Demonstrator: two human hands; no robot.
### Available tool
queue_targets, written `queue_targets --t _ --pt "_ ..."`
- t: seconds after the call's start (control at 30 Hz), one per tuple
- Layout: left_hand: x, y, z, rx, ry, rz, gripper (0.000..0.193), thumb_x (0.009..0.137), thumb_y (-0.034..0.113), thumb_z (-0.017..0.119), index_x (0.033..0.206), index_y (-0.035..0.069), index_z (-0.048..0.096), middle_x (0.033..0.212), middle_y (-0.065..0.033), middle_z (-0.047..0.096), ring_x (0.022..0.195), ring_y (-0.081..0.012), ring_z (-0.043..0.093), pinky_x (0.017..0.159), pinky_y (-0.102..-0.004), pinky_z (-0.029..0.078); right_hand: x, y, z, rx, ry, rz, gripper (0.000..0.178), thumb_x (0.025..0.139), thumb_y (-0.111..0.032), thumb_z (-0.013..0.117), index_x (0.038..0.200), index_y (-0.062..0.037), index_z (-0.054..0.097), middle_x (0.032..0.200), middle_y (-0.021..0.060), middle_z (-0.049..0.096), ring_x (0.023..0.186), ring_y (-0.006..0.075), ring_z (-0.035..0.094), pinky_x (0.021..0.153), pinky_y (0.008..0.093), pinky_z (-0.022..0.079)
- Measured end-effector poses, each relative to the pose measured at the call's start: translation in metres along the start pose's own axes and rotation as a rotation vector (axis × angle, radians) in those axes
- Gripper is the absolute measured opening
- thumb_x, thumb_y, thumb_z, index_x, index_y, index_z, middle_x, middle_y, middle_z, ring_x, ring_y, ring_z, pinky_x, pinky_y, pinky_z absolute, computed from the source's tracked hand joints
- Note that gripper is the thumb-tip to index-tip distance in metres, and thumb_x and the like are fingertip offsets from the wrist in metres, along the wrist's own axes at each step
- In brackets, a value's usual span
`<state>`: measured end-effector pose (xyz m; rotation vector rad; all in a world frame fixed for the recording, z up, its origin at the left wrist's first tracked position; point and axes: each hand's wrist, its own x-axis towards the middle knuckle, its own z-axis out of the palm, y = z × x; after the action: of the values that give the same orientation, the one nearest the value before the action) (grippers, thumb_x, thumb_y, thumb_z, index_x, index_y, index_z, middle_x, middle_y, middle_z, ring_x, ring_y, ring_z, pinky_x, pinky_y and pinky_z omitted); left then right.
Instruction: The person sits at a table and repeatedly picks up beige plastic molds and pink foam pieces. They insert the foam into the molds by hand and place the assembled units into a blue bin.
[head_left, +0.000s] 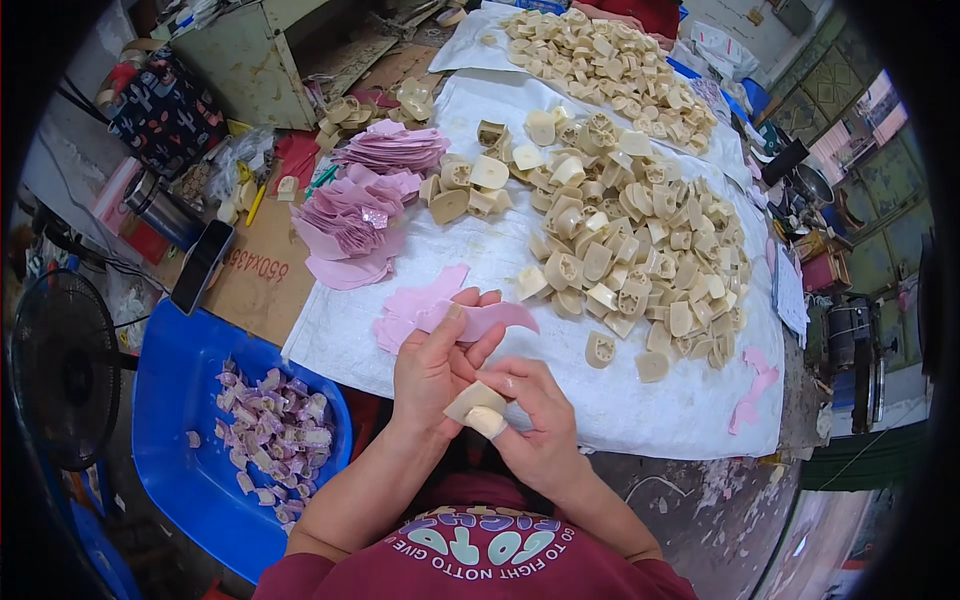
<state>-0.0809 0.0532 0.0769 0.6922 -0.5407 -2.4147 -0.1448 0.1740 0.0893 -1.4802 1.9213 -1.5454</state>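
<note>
My left hand (428, 365), palm up, has a curved pink cut piece (500, 316) of thin sheet pinched near its fingertips. Close beside it, my right hand (540, 425) grips a beige shoe heel (468, 402) between thumb and fingers. A pale cover (486, 421) wraps the right thumb. Beneath the left fingers, more loose pink pieces (395, 318) lie on the white cloth (350, 350). Just beyond the right hand spreads a big heap of beige heels (640, 260), and stacks of pink pieces (345, 220) sit at the left.
Low on the left, a blue tub (165, 430) holds many pink-covered heels (275, 425). A phone (203, 268), a steel flask (165, 210) and a yellow pen (256, 206) are near the cardboard. A black fan (65, 370) stands far left. Another person (640, 12) is across the table.
</note>
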Motion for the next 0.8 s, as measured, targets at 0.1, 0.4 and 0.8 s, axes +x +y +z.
queue_targets --t 0.1,0.4,0.8 --pt "-0.004 -0.003 0.001 0.054 0.001 -0.003 0.042 0.099 0.021 0.052 0.129 -0.007 0.047 0.125 -0.0206 0.056 0.111 -0.0252 0.062 0.093 -0.0314 0.056 -0.005 -0.001 -0.016 0.129 -0.197 0.188 0.036 0.082 0.001 0.066 0.118 0.0014 0.060 0.099 0.0112 0.066 0.085 0.0217 0.068 0.076 0.0291 0.054" --pt "-0.023 0.002 -0.003 0.171 -0.216 0.063 0.044 0.100 0.024 0.051 0.130 -0.009 0.048 0.124 -0.0230 0.059 0.117 -0.0275 0.059 0.099 -0.0367 0.050 0.004 0.003 -0.030 -0.036 0.184 -0.181 0.030 0.075 0.002 0.072 0.104 -0.0015 0.061 0.110 0.0172 0.067 0.098 0.0310 0.067 0.083 0.0332 0.055" --pt "-0.038 0.008 0.005 0.281 -0.320 0.087 0.041 0.099 0.025 0.053 0.129 -0.003 0.053 0.122 -0.0226 0.062 0.115 -0.0272 0.060 0.099 -0.0389 0.048 0.009 -0.001 -0.035 -0.139 0.152 -0.331 0.035 0.070 0.000 0.076 0.102 -0.0025 0.061 0.105 0.0143 0.068 0.095 0.0307 0.065 0.082 0.0375 0.053"
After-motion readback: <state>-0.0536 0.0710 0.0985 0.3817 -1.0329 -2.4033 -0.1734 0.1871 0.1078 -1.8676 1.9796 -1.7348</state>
